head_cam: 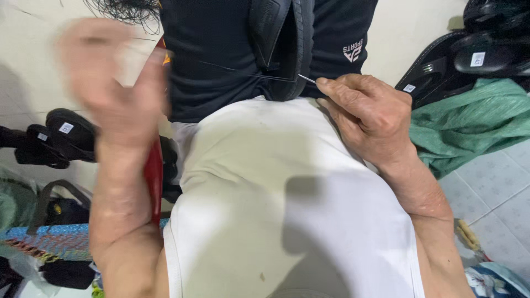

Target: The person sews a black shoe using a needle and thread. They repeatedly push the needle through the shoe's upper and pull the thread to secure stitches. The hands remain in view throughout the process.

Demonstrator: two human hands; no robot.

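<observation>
Clearly, the black shoe (287, 49) stands upright between the person's knees, against the dark shorts (221, 66). Right hand (367, 113) pinches a thin needle (307, 79) at the sole's edge, with dark thread (243, 72) running leftward. Left hand (110, 88) is raised and blurred; its grip I cannot tell.

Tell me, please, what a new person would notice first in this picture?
First, the right hand at centre right, pinching a needle against the edge of a black shoe held between the knees, with dark thread running left. Next, the left hand at upper left, raised and blurred. Black sandals and green cloth lie on the right.
</observation>
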